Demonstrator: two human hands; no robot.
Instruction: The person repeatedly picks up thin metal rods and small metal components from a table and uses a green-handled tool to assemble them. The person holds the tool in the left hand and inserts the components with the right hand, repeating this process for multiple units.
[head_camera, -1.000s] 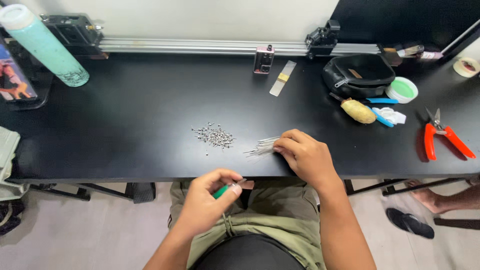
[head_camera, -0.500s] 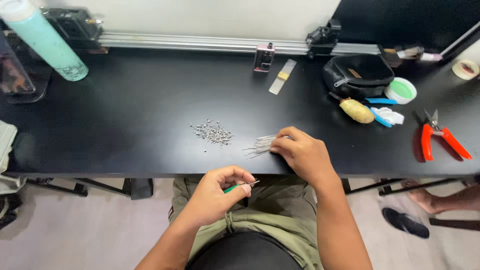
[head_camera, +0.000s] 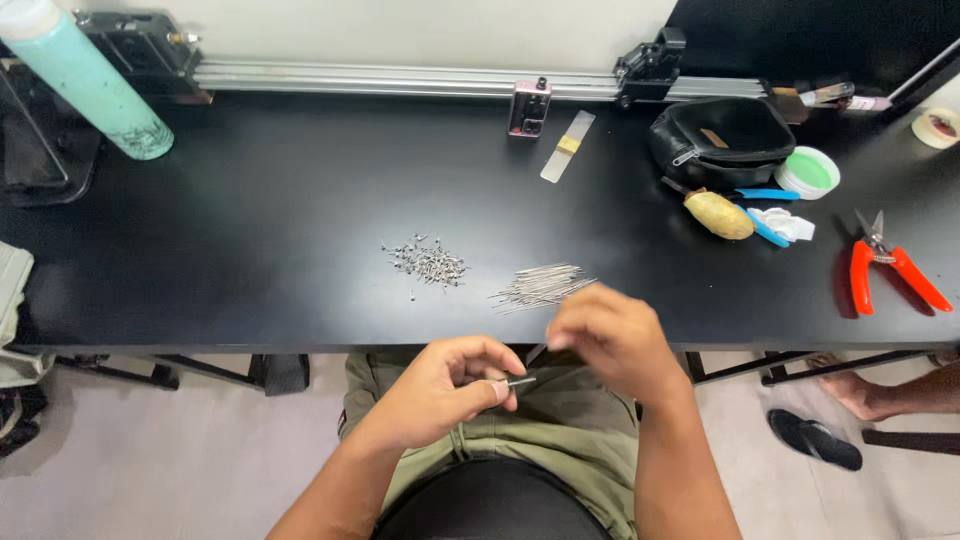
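My left hand (head_camera: 445, 385) is curled in front of my lap, below the table edge, pinching a small metal-tipped piece (head_camera: 520, 381) between thumb and fingers. My right hand (head_camera: 610, 340) hovers just right of it, fingers pinched together, blurred; a thin metal pin seems to hang from it, too small to be sure. On the black table (head_camera: 250, 250) just beyond my right hand lies a bundle of thin metal pins (head_camera: 540, 287). Left of the bundle sits a heap of several tiny metal parts (head_camera: 428, 262).
A teal bottle (head_camera: 85, 80) lies at the far left. A metal rail (head_camera: 400, 80) runs along the back. At right are a black pouch (head_camera: 722, 140), a green-lidded tub (head_camera: 808, 172), a yellow-handled tool (head_camera: 718, 213) and red cutters (head_camera: 885, 268). Another person's foot (head_camera: 860, 392) and a sandal (head_camera: 815, 438) are on the floor.
My right hand has left the pin bundle and drawn back off the table towards my left hand. The left hand stayed by my lap, turning slightly.
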